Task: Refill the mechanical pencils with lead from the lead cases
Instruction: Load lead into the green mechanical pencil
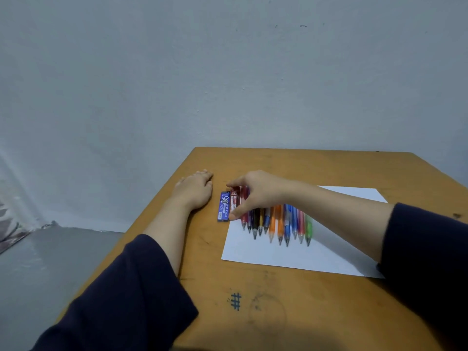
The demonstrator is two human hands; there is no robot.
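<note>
Set out for easy reach: mechanical pencils point(278, 221) side by side on a sheet of white paper point(291, 257), tips toward the near edge, far ends hidden under the right wrist. Probably laid on white so that thin sticks of lead show up and any dropped ones get caught. Just left of the sheet, on the bare desk point(278, 312), two cases lying lengthwise, near to far: blue lead case point(223, 206) on the outside, red lead case point(235, 198) touching it on the right, close against the leftmost pencil.

Right hand point(255, 192) stretched across from the right, forearm over the far part of the pencil row, wrist bent, palm arched above the red lead case. Grip clamped on that case end to end: thumb against the near end, fingertips curled over the far end. Lifted off the desk or not, hard to tell. Seemingly chosen as the supply closest to the pencils.

Left hand point(195, 190) flat on the desk, palm down, fingers straight and pointing far, just left of the blue lead case without touching. Grip relaxed open, on nothing. Likely parked there for balance and ready to take a pencil or a case cap.
</note>
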